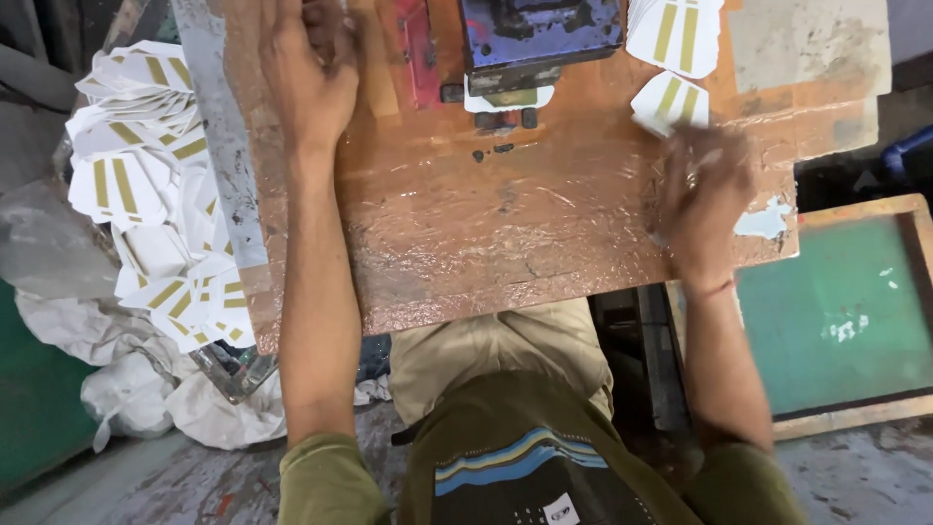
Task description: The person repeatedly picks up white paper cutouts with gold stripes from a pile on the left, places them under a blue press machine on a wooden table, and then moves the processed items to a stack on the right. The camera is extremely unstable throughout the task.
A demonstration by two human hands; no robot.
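Khaki trousers (486, 355) and an olive shirt (525, 467) fill the near view, below the near edge of the board (486, 233), a worn brown slab under glossy film. At its right edge the right hand (705, 199) is blurred; its fingers seem curled, and a white card (669, 102) with two gold stripes sits at the fingertips, touching them, though whether it is truly pinched I cannot tell. That card lies just beyond the hand, its stripes and long axis running toward the far edge, tilted slightly right. A stack (675, 34) of like cards lies at the far right corner, just past it. The left hand (306, 73) rests knuckles-up near the far left corner, fingers bent downward on the board; what they grip is hidden. Between the hands, at the far edge, stands a dark blue press (539, 34) with a card (510, 97) under it. Off the left edge a heap (155, 185) of striped cards spills over white cloth (126, 389). Right of the board lies a wood-framed green screen (836, 311), on a stained concrete floor (855, 472)
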